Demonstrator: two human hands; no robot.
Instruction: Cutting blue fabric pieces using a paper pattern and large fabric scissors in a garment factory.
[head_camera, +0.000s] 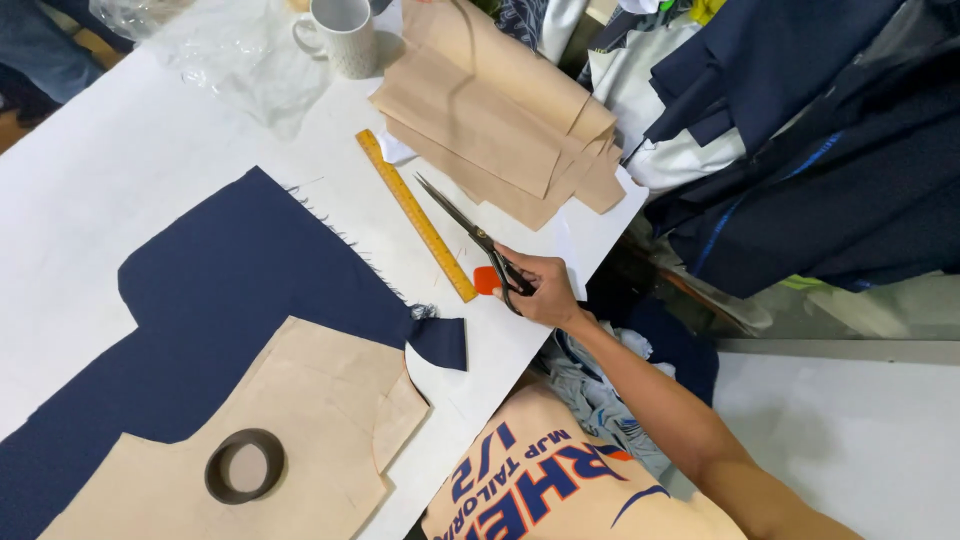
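My right hand grips the handles of black scissors near the table's right edge. The blades are nearly shut and point up-left, along a yellow ruler that lies on the white table. A small orange piece of tailor's chalk sits just left of the hand. A cut piece of navy fabric with a frayed edge is spread to the left. On its lower part lies a beige paper pattern, weighted by a dark tape ring. My left hand is out of view.
Folded brown paper patterns are stacked at the top. A white mug and crumpled clear plastic stand behind them. Dark garments hang or pile up off the table's right side.
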